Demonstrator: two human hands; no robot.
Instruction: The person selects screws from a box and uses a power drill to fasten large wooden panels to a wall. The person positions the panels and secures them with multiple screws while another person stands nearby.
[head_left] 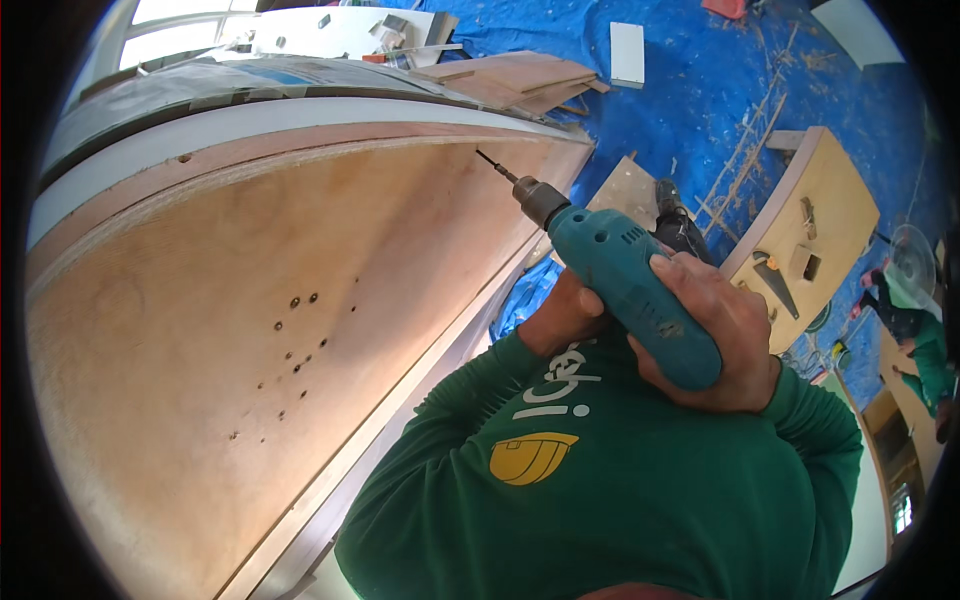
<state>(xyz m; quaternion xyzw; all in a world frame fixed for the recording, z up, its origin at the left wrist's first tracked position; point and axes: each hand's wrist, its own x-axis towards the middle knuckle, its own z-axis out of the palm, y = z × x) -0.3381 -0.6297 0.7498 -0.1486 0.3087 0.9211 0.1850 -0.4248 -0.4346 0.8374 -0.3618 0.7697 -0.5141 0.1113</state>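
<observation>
Both hands closed on the drill [625,290]: the right hand [715,335] wrapped its body, the left hand [565,320] braced beneath, steadying the bit [495,167] against the plywood panel [250,330] ahead.

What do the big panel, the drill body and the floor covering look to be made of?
Panel: likely plywood, unfinished, with pale grain and layered edges, peppered with small holes. Drill: teal moulded plastic body with vent slots, dull metal chuck and bit; both hands grip it. Floor covering: seemingly a blue plastic tarp, wrinkled and dusty.
</observation>
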